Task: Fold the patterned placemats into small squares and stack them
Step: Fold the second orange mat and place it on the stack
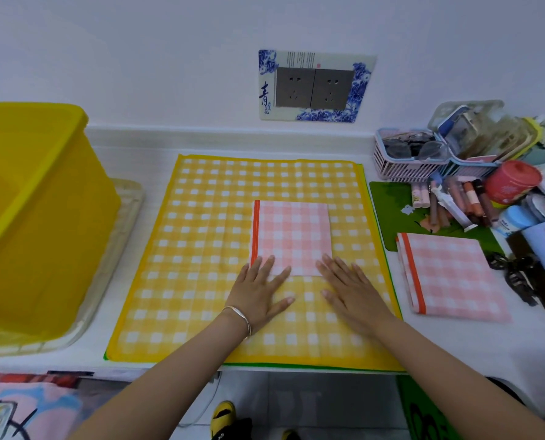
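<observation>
A pink checked placemat [292, 231] with an orange edge lies folded into a small square on a large yellow checked placemat [201, 249], which is spread flat on the white table. My left hand [260, 292] lies flat, fingers spread, on the square's near left corner. My right hand [349, 293] rests flat at its near right corner, mostly on the yellow mat. A green edge of another mat [296, 366] shows under the yellow one. A second pink checked placemat [449, 276], folded larger, lies to the right.
A yellow plastic tub [26, 217] stands on a clear tray at the left. At the right sit a pink basket [404, 160] with glasses, a red tin [511, 181], lipsticks and tubes on a green mat [388, 211]. A wall socket plate [314, 87] is behind.
</observation>
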Demonstrator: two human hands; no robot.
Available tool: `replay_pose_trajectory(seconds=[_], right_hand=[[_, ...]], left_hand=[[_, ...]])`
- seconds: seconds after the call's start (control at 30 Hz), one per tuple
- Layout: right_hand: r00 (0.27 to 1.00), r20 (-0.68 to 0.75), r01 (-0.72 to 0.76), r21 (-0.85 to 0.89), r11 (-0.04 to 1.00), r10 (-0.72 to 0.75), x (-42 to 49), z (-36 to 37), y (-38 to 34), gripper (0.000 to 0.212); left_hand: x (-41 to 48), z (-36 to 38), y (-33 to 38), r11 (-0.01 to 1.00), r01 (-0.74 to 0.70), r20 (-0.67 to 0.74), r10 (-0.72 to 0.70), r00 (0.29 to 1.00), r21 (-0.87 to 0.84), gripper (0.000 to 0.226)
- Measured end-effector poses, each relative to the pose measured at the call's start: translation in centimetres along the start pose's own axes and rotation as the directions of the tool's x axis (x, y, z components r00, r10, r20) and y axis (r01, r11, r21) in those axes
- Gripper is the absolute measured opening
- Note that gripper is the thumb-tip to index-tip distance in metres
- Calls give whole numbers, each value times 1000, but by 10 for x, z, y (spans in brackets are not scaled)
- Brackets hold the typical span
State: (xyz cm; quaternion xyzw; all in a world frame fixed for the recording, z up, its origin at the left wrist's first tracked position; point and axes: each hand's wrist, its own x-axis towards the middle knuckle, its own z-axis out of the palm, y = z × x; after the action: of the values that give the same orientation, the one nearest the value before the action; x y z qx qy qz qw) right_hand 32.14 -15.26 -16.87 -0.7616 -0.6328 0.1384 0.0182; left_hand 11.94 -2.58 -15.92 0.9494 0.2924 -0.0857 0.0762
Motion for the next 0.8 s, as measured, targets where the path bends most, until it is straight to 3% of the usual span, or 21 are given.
replay_pose_trajectory(seconds=[0.33, 0.4, 0.47, 0.53, 0.6, 0.63, 0.7, 0.8], right_hand=[[1000, -3, -23, 62, 998, 23, 0, -3, -3, 74], [999, 19, -50, 102, 994, 49, 1, -7, -6, 65], [996, -6, -85, 260, 962, 90, 6, -12, -9, 55], [977, -77, -135, 496, 858, 198, 14, -20, -14, 53], [915, -88, -234, 680, 695, 394, 27, -31, -17, 50], [868, -45, -299, 749, 591, 495, 34, -37, -18, 50], [791, 64, -396, 812, 428, 609, 49, -48, -19, 50], [736, 174, -456, 841, 289, 655, 62, -57, -21, 50]], left_hand=[[-32, -4, -37, 995, 36, 41, -40, 998, 96, 115], [-32, -15, -33, 999, 38, 37, -39, 999, 9, 121], [-27, -21, -32, 958, 129, -54, -147, 988, -256, 107], [-17, -27, -32, 758, 242, -91, -368, 926, -605, 65], [1, -37, -29, 464, 335, 41, -536, 843, -820, 44], [11, -42, -28, 322, 388, 143, -583, 800, -863, 42], [30, -50, -32, 140, 467, 294, -611, 734, -873, 39], [43, -61, -36, 17, 514, 420, -554, 719, -858, 23]])
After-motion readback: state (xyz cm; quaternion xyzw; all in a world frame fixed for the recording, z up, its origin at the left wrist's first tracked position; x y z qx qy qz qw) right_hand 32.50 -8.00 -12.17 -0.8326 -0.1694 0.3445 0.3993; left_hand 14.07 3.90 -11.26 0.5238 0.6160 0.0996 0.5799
